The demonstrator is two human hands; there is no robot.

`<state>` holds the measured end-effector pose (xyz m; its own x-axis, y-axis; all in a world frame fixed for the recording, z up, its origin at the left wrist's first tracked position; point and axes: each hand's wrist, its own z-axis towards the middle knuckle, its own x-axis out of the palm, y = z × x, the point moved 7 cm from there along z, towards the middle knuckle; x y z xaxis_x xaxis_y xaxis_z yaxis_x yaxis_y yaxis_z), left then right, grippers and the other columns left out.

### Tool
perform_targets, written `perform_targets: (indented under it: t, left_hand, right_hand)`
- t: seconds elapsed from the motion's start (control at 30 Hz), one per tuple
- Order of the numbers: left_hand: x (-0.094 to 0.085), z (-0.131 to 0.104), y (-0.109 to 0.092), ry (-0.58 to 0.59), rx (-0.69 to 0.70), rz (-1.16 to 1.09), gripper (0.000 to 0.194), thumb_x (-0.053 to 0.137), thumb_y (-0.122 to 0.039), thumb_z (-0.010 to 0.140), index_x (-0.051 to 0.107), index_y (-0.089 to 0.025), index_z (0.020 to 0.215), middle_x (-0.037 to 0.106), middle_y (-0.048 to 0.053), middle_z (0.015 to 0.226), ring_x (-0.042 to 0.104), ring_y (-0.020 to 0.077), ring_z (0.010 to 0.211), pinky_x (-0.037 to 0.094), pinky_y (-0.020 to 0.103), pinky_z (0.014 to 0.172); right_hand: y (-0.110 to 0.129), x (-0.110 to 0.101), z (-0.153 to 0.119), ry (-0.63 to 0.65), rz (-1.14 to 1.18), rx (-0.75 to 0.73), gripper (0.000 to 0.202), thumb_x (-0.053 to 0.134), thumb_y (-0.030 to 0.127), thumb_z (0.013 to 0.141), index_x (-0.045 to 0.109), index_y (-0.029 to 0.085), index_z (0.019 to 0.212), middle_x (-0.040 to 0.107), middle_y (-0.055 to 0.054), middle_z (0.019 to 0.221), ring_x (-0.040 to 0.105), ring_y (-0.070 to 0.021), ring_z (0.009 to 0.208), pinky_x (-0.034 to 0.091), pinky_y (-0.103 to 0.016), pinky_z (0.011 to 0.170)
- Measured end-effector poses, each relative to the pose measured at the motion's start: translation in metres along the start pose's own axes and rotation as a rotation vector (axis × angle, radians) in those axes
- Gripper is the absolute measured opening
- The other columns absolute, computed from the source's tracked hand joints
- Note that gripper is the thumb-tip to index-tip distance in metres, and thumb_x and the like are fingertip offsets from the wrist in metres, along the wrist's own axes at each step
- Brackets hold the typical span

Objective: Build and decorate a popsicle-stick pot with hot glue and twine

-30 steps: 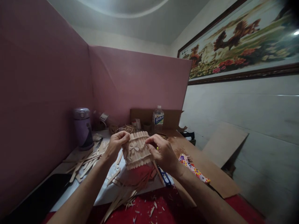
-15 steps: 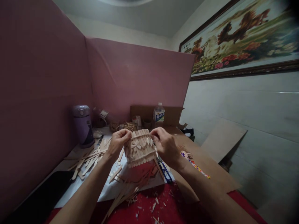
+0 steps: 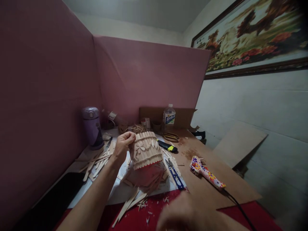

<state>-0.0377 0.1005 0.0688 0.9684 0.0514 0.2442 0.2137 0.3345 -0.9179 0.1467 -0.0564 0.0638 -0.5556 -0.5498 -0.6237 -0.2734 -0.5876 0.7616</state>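
My left hand (image 3: 124,144) is closed on the upper left edge of a small pot-like piece (image 3: 147,150) covered in upright wooden craft sticks. Two bands of twine run around it, and a wooden flower shape and pointed pieces decorate its side. It is held tilted above the littered paper. Low in the view, my right hand (image 3: 178,211) is smeared by motion and apart from the piece, so its fingers cannot be made out. Blue thread snips (image 3: 175,175) lie just right of the piece, near a black and yellow utility knife (image 3: 167,146).
A flowered glue gun (image 3: 207,173) with a black cord rests on cardboard at right. Loose craft sticks (image 3: 98,162) lie left, beside a purple flask (image 3: 92,128). Behind stand scissors (image 3: 171,137) lying flat and a plastic bottle (image 3: 169,117). Shavings litter the red cloth (image 3: 141,218).
My right hand has left the piece's upper right edge and moved down toward the bottom of the view. My left hand still holds the piece. The view has shifted slightly.
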Motion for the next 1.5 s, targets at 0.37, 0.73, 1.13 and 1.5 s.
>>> perform_targets:
  t: [0.37, 0.73, 1.13, 1.5]
  left_hand:
    - [0.007, -0.007, 0.001, 0.022, 0.065, -0.013, 0.031, 0.071, -0.04, 0.067, 0.054, -0.015, 0.061, 0.045, -0.005, 0.054, 0.037, 0.0062, 0.049, 0.031, 0.018, 0.048]
    - [0.031, -0.023, -0.028, 0.019, 0.314, 0.37, 0.026, 0.062, -0.034, 0.075, 0.066, -0.019, 0.096, 0.063, 0.003, 0.086, 0.055, 0.0161, 0.08, 0.043, 0.024, 0.071]
    - [0.046, -0.027, -0.031, 0.241, 0.018, 0.293, 0.057, 0.078, -0.021, 0.055, 0.061, -0.016, 0.11, 0.067, 0.009, 0.106, 0.064, 0.023, 0.094, 0.052, 0.031, 0.08]
    - [0.049, -0.029, -0.028, 0.245, 0.137, 0.47, 0.051, 0.071, -0.021, 0.063, 0.058, -0.017, 0.112, 0.067, 0.008, 0.1, 0.063, 0.0222, 0.091, 0.052, 0.032, 0.078]
  right_hand:
    - [-0.07, -0.073, 0.063, -0.925, 0.205, 0.166, 0.073, 0.065, 0.047, 0.072, 0.041, 0.016, 0.133, 0.044, -0.017, 0.14, 0.04, -0.0305, 0.131, 0.038, -0.046, 0.103]
    - [-0.086, -0.061, 0.064, -0.853, 0.166, 0.097, 0.072, 0.061, 0.038, 0.074, 0.038, 0.015, 0.138, 0.043, -0.015, 0.142, 0.04, -0.0272, 0.133, 0.03, -0.045, 0.112]
    - [-0.076, -0.058, 0.064, -0.865, 0.132, 0.082, 0.06, 0.057, 0.039, 0.08, 0.043, 0.016, 0.133, 0.044, -0.014, 0.141, 0.04, -0.0271, 0.132, 0.035, -0.044, 0.108]
    - [-0.072, -0.059, 0.062, -0.935, 0.159, 0.125, 0.053, 0.056, 0.038, 0.079, 0.046, 0.015, 0.126, 0.051, -0.014, 0.133, 0.048, -0.0265, 0.124, 0.037, -0.044, 0.105]
